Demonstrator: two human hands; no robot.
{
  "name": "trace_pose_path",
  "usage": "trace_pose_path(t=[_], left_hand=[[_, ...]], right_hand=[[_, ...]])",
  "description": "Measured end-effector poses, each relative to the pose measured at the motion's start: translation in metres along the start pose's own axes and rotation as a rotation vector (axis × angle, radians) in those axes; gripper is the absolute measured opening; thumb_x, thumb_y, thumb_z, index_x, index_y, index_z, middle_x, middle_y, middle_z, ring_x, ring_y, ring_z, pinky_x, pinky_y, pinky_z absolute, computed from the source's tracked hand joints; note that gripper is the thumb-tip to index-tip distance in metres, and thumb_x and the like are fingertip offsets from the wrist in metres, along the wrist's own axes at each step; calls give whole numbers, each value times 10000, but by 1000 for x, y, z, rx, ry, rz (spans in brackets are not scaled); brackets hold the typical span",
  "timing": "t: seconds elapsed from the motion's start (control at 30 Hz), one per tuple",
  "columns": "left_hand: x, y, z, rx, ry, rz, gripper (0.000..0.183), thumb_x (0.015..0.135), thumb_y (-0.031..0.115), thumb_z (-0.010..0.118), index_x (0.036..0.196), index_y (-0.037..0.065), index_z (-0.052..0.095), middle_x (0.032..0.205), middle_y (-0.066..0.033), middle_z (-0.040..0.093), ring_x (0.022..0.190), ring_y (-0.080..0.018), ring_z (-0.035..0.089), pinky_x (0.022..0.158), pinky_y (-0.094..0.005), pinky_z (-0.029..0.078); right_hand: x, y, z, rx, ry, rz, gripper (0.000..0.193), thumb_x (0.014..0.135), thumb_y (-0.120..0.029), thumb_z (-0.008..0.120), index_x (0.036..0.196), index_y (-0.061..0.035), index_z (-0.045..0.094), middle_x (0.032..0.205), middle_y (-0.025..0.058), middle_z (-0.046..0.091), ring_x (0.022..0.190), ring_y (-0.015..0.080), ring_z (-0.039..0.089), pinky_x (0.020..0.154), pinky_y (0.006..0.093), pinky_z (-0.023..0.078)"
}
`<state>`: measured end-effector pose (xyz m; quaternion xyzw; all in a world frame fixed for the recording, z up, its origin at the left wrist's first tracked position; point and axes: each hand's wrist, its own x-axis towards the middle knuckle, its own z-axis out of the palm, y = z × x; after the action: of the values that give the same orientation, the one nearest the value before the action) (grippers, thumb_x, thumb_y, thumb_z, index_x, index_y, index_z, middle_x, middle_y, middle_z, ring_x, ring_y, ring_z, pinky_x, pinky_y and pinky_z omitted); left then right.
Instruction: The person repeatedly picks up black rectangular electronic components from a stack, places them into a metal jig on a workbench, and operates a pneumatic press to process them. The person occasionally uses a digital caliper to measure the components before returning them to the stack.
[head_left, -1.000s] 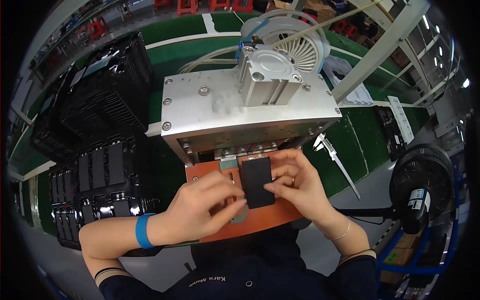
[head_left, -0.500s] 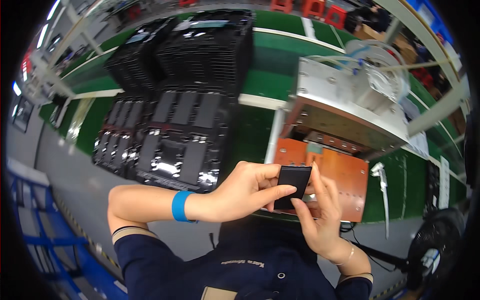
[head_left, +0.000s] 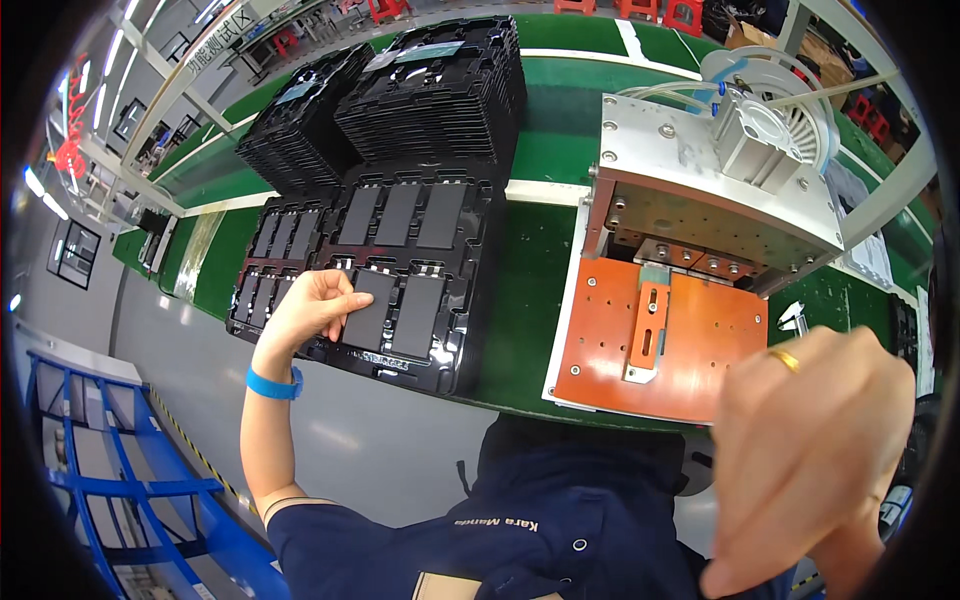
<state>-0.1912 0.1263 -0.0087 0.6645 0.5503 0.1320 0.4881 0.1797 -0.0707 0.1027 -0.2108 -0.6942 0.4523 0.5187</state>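
The left hand (head_left: 322, 303) is pinching a dark block (head_left: 369, 312) at the black tray (head_left: 462, 345); the right hand (head_left: 812, 450) is hovering; whether its fingers are grasping, I cannot tell.

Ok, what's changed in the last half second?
The black flat piece went left, from between both hands to the near row's middle slot in the tray; the left hand still grips it. The right hand let go and swung right. The orange plate and metal press stayed put.
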Motion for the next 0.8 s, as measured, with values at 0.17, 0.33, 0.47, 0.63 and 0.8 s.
trace_pose_path(t=[0.17,0.33,0.47,0.63,0.8], left_hand=[[-4,6,3,509,344,167,372,717,286,827,629,38,565,460,-25,503,396,-91,451,411,-246,343],[-8,14,9,717,608,198,424,651,368,841,730,25,605,579,-66,542,519,-190,539,524,-316,441],[-30,-2,13,817,666,150,445,666,375,827,803,8,615,701,-110,576,629,-269,594,604,-371,488],[-25,0,12,850,597,143,458,678,396,808,767,-11,618,749,-154,623,700,-320,636,655,-393,514],[-23,6,2,842,504,38,507,671,480,761,689,-8,625,706,-166,643,704,-325,653,654,-400,530]], right_hand=[[0,-26,-7,-167,-166,-130,435,791,-474,686,659,-61,645,620,-3,561,493,125,464,436,264,304],[-7,-13,-8,-376,-650,-20,315,864,-399,664,864,-86,701,718,13,633,544,142,530,480,245,394],[22,72,11,-610,-577,291,165,859,-289,657,905,-134,692,723,17,597,603,218,582,557,326,489],[92,168,28,-1219,-375,-212,39,773,-115,612,765,-77,617,825,48,611,874,209,621,655,326,514],[120,196,44,-1433,-710,-292,84,733,-122,622,788,-64,648,779,13,603,865,192,600,689,305,511]])
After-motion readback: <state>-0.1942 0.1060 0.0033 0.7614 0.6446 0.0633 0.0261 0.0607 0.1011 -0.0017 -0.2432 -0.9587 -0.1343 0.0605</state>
